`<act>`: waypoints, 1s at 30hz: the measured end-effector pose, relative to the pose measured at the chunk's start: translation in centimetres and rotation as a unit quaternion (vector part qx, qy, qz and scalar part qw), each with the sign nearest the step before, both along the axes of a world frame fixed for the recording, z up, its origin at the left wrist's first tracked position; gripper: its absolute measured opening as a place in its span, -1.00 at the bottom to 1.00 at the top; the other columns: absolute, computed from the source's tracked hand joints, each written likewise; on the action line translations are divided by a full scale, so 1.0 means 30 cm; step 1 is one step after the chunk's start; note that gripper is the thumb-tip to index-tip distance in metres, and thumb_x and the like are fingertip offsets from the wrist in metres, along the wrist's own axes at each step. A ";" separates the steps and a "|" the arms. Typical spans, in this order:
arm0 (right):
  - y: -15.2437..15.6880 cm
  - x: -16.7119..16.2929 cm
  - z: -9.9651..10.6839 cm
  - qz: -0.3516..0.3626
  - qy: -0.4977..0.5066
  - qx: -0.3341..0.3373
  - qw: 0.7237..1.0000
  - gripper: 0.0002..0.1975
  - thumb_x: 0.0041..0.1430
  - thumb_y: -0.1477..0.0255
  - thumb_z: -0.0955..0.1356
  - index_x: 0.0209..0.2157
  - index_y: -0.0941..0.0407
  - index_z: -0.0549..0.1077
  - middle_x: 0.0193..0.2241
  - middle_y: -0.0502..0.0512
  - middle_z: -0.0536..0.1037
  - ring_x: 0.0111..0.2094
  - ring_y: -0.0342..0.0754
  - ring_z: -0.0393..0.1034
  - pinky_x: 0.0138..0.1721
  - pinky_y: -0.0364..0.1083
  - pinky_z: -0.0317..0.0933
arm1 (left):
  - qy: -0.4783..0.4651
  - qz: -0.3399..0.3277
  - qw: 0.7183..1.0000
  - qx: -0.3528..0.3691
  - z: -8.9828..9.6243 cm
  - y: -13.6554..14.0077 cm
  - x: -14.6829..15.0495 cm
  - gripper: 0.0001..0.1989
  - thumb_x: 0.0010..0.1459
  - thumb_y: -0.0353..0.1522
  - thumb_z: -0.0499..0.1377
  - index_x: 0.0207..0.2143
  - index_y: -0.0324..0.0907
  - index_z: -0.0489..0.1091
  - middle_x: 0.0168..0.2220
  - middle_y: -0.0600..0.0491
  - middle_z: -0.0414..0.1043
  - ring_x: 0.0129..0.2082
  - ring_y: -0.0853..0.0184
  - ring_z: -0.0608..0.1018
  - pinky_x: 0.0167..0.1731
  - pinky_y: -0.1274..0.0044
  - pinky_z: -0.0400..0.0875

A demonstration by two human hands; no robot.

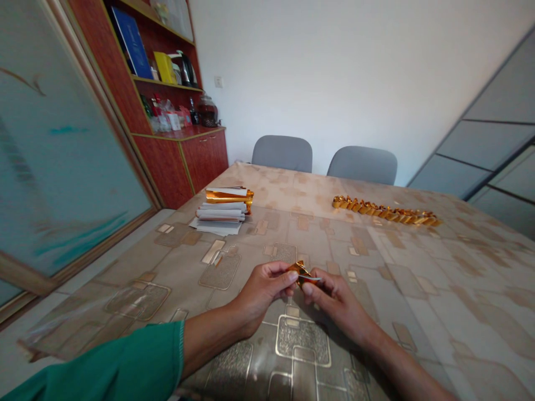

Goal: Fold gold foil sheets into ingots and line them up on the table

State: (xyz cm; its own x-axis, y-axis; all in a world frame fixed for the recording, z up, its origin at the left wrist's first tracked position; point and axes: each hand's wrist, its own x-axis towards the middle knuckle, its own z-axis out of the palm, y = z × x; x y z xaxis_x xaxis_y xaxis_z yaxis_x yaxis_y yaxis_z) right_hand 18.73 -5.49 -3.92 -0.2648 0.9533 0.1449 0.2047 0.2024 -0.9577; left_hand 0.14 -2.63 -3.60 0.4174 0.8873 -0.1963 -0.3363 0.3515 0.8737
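Observation:
Between my two hands, above the near middle of the table, is a partly folded piece of gold foil paper (301,271) with a pale underside showing. My left hand (267,287) pinches its left side between thumb and fingers. On the right side, my right hand (332,295) grips it with thumb and curled fingers. A stack of foil paper sheets (221,214), gold on one face and whitish on the other, lies at the back left. Farther back on the right, a row of folded gold paper pieces (384,211) stretches across the tablecloth.
A patterned tablecloth (246,256) covers the large table. Two grey chairs (282,153) stand behind its far edge. At the back left is a red-brown cabinet (204,156) with bottles and a kettle, and a frosted glass door (62,139) fills the left side.

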 end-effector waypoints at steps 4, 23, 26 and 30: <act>0.008 0.019 -0.008 -0.044 0.016 0.005 0.999 -0.66 0.31 0.14 0.34 -0.41 0.10 0.39 -0.53 -0.07 0.32 -0.50 -0.14 0.13 -0.47 -0.15 0.02 | 0.008 0.016 1.000 0.003 -0.002 0.006 -0.002 -0.60 -0.16 -0.17 0.50 -0.37 -0.27 0.56 -0.46 0.09 0.44 -0.47 0.47 0.39 -0.40 0.60 0.26; 0.004 -0.027 0.015 -0.077 -0.034 0.072 0.994 -0.77 0.26 0.24 0.36 -0.40 0.09 0.43 -0.49 0.00 0.48 -0.46 -0.09 0.30 -0.42 -0.13 0.12 | 0.033 0.045 0.995 0.080 0.020 0.004 0.017 -0.58 -0.12 -0.18 0.46 -0.28 -0.26 0.52 -0.40 0.05 0.51 -0.44 0.40 0.46 -0.45 0.59 0.33; 0.002 -0.042 0.008 -0.105 -0.029 0.087 0.990 -0.79 0.27 0.27 0.34 -0.38 0.09 0.43 -0.48 0.01 0.49 -0.44 -0.08 0.33 -0.40 -0.13 0.15 | 0.023 0.094 0.992 0.075 0.015 0.000 0.020 -0.60 -0.13 -0.20 0.47 -0.35 -0.20 0.41 -0.44 0.11 0.47 -0.47 0.41 0.46 -0.49 0.60 0.34; -0.008 -0.052 0.012 -0.125 -0.022 0.099 0.987 -0.80 0.27 0.28 0.34 -0.38 0.09 0.40 -0.47 0.01 0.49 -0.43 -0.08 0.35 -0.40 -0.14 0.17 | 0.026 0.072 0.995 0.067 0.006 -0.008 0.020 -0.63 -0.08 -0.18 0.44 -0.42 -0.22 0.38 -0.51 0.11 0.45 -0.53 0.45 0.43 -0.48 0.61 0.33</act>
State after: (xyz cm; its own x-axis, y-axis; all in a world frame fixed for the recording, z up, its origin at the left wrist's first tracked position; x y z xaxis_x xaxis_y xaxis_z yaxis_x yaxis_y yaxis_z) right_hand 17.17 -5.71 -3.56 -0.0354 0.9441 0.3278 0.3115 0.3221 -0.8940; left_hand 0.73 -2.86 -3.43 0.2771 0.9566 -0.0901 -0.3282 0.1824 0.9268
